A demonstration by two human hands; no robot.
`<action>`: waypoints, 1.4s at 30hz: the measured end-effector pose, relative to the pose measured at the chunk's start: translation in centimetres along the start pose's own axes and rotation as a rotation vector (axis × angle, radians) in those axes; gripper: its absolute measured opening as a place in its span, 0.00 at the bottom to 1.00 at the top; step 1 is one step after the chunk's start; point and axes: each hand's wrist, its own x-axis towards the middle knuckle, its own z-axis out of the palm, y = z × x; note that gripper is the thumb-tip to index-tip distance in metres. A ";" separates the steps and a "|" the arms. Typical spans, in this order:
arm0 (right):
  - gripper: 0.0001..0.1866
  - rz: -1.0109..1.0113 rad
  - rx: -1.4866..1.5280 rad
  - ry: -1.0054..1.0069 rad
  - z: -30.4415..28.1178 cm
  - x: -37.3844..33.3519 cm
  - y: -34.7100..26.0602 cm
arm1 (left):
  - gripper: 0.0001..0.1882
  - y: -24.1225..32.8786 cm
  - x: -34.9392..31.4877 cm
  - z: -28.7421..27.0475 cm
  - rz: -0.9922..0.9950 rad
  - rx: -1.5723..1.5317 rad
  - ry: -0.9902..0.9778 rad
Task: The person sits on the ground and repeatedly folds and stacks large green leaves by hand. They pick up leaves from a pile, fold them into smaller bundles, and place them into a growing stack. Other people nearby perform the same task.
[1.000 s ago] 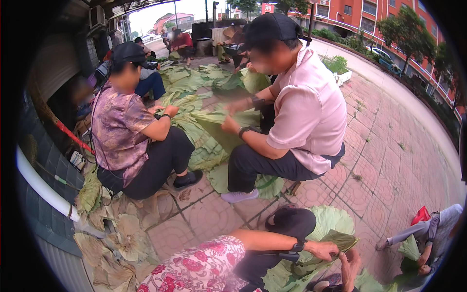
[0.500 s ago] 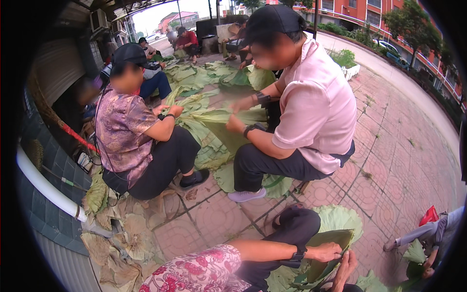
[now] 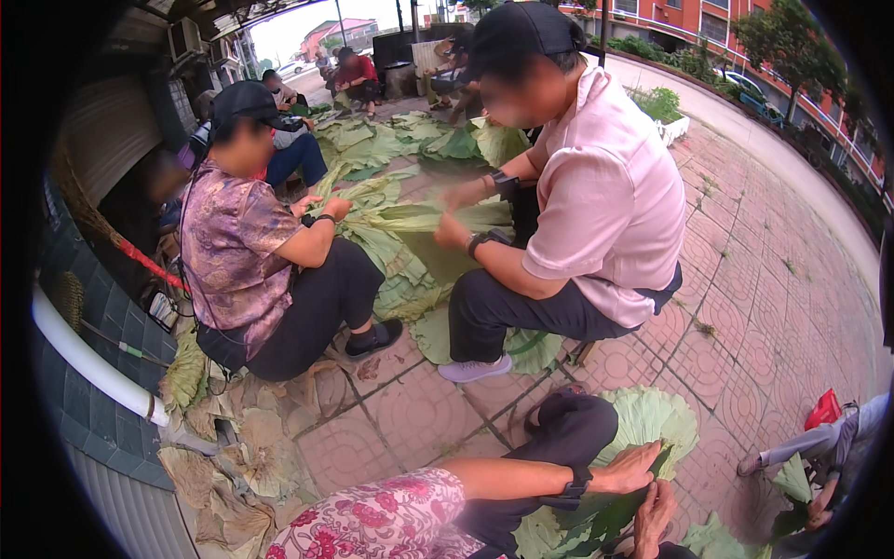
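My left hand (image 3: 629,469) reaches in from a floral sleeve and lies against the upper edge of a large dark green lotus leaf (image 3: 610,514), gripping it there. Close below, my right hand (image 3: 655,511) pinches the same leaf at its edge, the fingertips of both hands nearly meeting. Part of the leaf is hidden behind my hands and forearm. Under and beyond it spreads a paler, ribbed lotus leaf (image 3: 663,419) on the paving. Another pale leaf (image 3: 538,533) lies beside my dark trouser leg.
Two people in caps, one in a pink shirt (image 3: 596,186) and one in a patterned shirt (image 3: 237,252), squat ahead handling leaves over a leaf pile (image 3: 396,270). Dry brown leaves (image 3: 228,498) lie at left by a white pipe (image 3: 88,359). Another person (image 3: 819,466) works at lower right.
The leaf's raised, lighter underside has turned down, and its dark green face now shows. My left hand has shifted slightly up and flattened out; my right hand stays at the edge.
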 end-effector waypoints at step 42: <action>0.20 0.028 -0.234 -0.029 -4.7 -1.8 -3.3 | 0.13 2.4 -0.6 -2.8 0.245 -0.098 -0.369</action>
